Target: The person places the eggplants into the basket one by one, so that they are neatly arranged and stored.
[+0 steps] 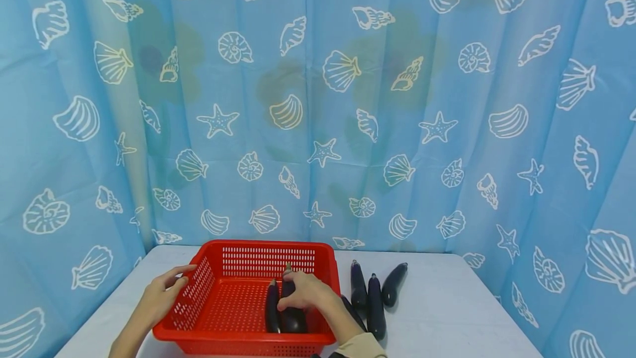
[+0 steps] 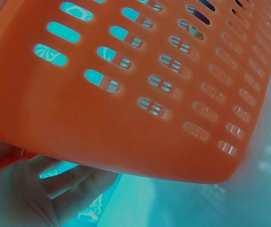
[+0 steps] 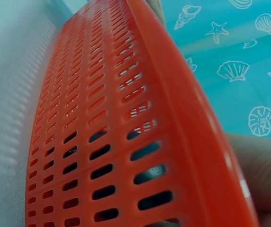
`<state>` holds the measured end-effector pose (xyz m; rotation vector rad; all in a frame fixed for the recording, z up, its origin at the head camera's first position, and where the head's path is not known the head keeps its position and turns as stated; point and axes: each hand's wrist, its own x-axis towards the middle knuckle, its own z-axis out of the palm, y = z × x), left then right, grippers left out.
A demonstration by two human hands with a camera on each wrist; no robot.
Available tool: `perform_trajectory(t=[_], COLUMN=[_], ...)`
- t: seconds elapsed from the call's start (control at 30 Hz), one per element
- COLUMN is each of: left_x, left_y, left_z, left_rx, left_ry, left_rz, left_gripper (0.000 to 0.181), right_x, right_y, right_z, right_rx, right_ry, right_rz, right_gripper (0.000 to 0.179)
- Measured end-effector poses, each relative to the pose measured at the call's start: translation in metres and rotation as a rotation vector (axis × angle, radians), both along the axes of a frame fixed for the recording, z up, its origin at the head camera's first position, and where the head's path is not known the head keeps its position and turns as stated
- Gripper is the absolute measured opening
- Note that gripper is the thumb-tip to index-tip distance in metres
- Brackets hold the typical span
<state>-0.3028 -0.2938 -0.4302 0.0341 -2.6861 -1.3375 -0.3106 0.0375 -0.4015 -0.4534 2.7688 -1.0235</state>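
A red perforated plastic basket (image 1: pixel 238 337) stands on the table, with two dark eggplants inside its right half. My right hand (image 1: pixel 310 293) reaches over the basket's right side and grips the thicker eggplant (image 1: pixel 294 320), thumb on its left side. A slimmer eggplant (image 1: pixel 272 305) lies just left of it. At the basket's left rim is my left hand (image 1: pixel 160 293), its fingers fairly straight and touching the rim. The left wrist view shows those fingers (image 2: pixel 81 189) by the basket wall (image 2: pixel 78 132). In the right wrist view the basket wall (image 3: pixel 173 94) hides most of my right hand (image 3: pixel 263 177).
Right of the basket, several more eggplants lie on the white-covered table (image 1: pixel 447 303): one upright in view (image 1: pixel 375 308), one behind it (image 1: pixel 358 286), one slanted (image 1: pixel 395 284), and one partly behind my forearm (image 1: pixel 353 312). A blue seashell-print curtain (image 1: pixel 318 126) surrounds the table.
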Motion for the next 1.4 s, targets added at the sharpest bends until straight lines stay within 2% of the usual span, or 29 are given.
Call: perform_trajectory(t=[0.2,0.5,0.87,1.13,1.4], left_x=[0.001,0.001,0.001,0.000,0.000], left_y=[0.000,0.001,0.000,0.000,0.001], left_z=[0.000,0.000,-0.001,-0.001,0.000], left_rx=[0.004,0.008,0.014,0.015,0.014], left_ry=[0.000,0.003,0.013,0.021,0.010], left_rz=[0.002,0.006,0.005,0.002,0.006], left_gripper=[0.044,0.044,0.044,0.044,0.043], right_x=[-0.003,-0.007,-0.006,-0.007,-0.004], right_y=[-0.003,-0.003,-0.003,-0.004,-0.002], right_z=[-0.003,-0.009,-0.011,-0.012,-0.011], right_rx=[-0.001,0.052,0.063,0.089,0.072], right_ry=[-0.005,-0.015,-0.043,-0.043,-0.036], right_rz=[0.007,0.005,-0.002,0.004,0.008], right_gripper=[0.067,0.065,0.062,0.058,0.056])
